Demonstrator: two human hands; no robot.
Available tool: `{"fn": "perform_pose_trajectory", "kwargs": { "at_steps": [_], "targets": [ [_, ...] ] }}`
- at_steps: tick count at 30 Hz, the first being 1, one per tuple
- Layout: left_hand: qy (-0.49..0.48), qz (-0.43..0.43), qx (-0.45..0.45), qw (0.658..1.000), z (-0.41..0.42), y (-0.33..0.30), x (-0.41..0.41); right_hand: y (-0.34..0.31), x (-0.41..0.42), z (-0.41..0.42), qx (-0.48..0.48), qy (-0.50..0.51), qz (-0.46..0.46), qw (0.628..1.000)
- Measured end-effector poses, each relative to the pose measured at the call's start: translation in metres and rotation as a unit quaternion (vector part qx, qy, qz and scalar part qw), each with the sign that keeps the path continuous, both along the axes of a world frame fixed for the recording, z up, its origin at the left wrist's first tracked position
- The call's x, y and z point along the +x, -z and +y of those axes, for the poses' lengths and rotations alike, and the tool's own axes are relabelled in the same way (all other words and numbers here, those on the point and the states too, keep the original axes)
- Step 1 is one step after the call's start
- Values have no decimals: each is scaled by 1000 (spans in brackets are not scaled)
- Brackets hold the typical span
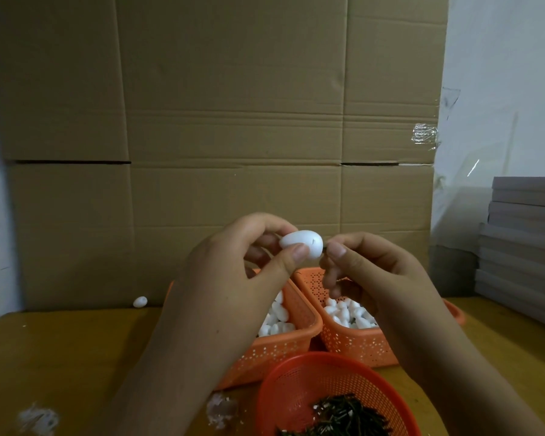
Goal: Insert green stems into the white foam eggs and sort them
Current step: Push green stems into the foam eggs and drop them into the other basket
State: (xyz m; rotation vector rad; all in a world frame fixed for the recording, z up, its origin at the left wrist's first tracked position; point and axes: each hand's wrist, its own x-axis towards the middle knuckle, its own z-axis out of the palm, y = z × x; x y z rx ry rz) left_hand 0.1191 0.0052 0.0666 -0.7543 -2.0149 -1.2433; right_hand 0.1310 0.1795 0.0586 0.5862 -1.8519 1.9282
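My left hand (243, 262) pinches a white foam egg (306, 242) between thumb and fingers, raised in front of me. My right hand (362, 265) pinches a thin dark stem (325, 247) whose tip meets the egg's right end; most of the stem is hidden by my fingers. Below stand two orange perforated baskets, the left basket (283, 347) and the right basket (359, 344), both holding white foam eggs. A round red-orange basket (296, 382) at the front holds a pile of dark green stems (346, 416).
A large cardboard sheet (227, 121) stands upright behind the wooden table (60, 357). One loose foam egg (140, 301) lies at the cardboard's foot on the left. Foam scraps (221, 409) lie near the front. Grey stacked boards (523, 247) sit at the right.
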Motion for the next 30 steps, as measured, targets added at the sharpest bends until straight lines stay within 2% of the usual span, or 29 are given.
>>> {"fn": "perform_pose_trajectory", "kwargs": {
  "at_steps": [8,13,23,30],
  "targets": [
    [-15,-22,2,1000,-1,4,-5,0,1,0,28,13,13,999],
    [35,-67,-18,997,1,5,-5,1,0,-1,9,48,22,999],
    [52,-46,-40,997,1,2,-3,2,-1,0,-9,123,23,992],
    [58,-35,-77,995,7,4,4,1,1,-3,-19,133,46,990]
  ]
}}
